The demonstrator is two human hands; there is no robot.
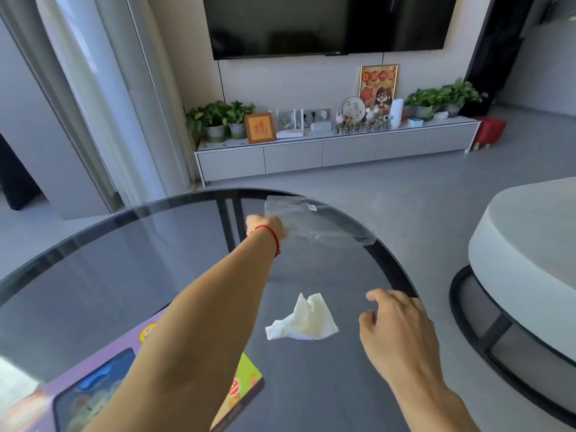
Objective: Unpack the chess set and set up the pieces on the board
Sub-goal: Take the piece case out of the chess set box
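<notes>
1. Head view: the table (93, 275) is round, with a dark smooth glass top and a thin black rim.
2. The left hand (265, 227) reaches far across it and grips a clear, thin plastic bag (318, 226) at the far edge. The bag looks flat and soft; I cannot tell if something is inside.
3. The left wrist has a red string (274, 236).
4. The right hand (396, 325) hovers over the near right edge, fingers loosely curled, holding nothing.
5. A crumpled white tissue (304, 321) lies between the two arms.
6. The box (103, 378), flat and colourful with a purple border, lies near left, partly hidden by the left forearm.
7. Far behind stand a white cabinet (336, 151) with potted plants (218, 116), and a black TV (327, 23).
</notes>
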